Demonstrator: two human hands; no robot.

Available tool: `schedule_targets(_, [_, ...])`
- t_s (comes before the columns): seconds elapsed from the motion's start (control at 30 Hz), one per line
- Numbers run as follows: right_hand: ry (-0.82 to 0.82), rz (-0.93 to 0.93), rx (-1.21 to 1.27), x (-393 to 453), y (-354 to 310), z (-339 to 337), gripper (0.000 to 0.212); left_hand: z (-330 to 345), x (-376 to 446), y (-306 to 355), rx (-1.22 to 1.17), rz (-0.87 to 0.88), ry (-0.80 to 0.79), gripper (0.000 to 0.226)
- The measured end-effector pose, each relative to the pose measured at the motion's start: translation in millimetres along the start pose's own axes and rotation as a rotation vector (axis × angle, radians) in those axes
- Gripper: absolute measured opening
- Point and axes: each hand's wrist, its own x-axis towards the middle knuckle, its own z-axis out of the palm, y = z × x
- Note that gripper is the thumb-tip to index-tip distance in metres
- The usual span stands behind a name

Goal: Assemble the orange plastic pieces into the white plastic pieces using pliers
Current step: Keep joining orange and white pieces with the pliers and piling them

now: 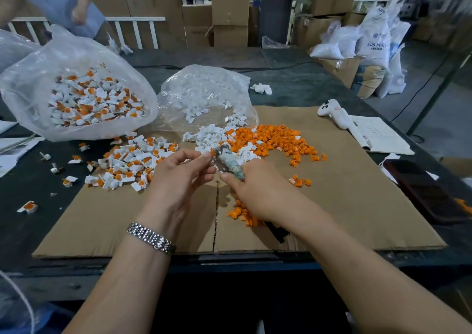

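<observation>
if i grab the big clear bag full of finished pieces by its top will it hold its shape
Probably not. The clear bag is thin, crumpled film, so it would likely sag. Its mouth gapes open over the assembled pieces, so some may spill.

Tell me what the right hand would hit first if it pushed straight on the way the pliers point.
Probably the left hand: the right hand holds the pliers aimed up and to the left, their tip already at the left fingertips. Just beyond lies the pile of white pieces, though depth is unclear.
</observation>
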Motion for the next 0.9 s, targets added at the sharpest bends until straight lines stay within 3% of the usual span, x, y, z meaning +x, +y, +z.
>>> schedule_targets(0.23, [-0.092,-0.013,0.027,4.1,8.7,-23.1,0.058,-9.4,8.8,-3.1,0.002,0.051,0.037,0.009])
schedule_targets(0.5, [0.144,0.223,-0.423,36.9,71.7,-46.1,0.053,-62.1,22.5,-7.5,0.682,0.283,0.589,0.014])
schedule_targets(0.57, [0.175,0.258,-0.483,42.6,82.9,-39.1,0.065,-57.8,24.5,-8.6,0.820,0.346,0.565,0.020])
schedule_targets(0.73, [0.183,0.305,-0.609,51.5,98.0,-23.4,0.073,-23.2,30.4,-24.7,1.133,0.441,0.188,0.019])
schedule_targets(0.9, [0.192,0.298,-0.675,56.6,103.9,-15.5,0.074,-3.1,43.2,-37.3,1.568,0.452,0.187,0.024])
